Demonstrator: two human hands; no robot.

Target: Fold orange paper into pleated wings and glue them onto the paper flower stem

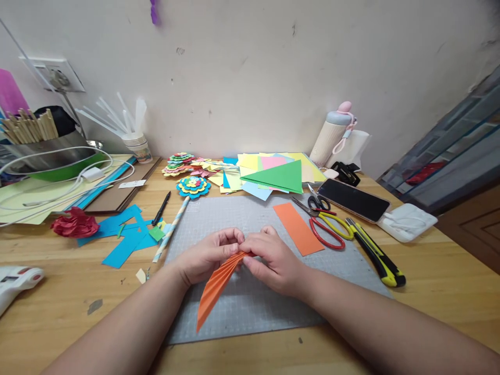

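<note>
Between both hands is a strip of orange paper (219, 286), folded into accordion pleats that fan out toward the lower left. My left hand (213, 252) is closed on the pleats with thumb and fingers. Closed too, my right hand (271, 260) pinches the gathered upper end, where its fingers hide part of the paper. The two hands meet at the fingertips above a grey cutting mat (250, 323). A flat orange paper rectangle (299, 229) lies on the mat beyond my right hand.
Right of the mat's middle lie red-and-yellow-handled scissors (328, 232), a utility knife (377, 255) and a phone (353, 199). Leftward are a striped paper straw (172, 229), blue paper strips (125, 239), a black pen (161, 208) and crumpled red paper (75, 224). Coloured sheets (273, 174) lie behind.
</note>
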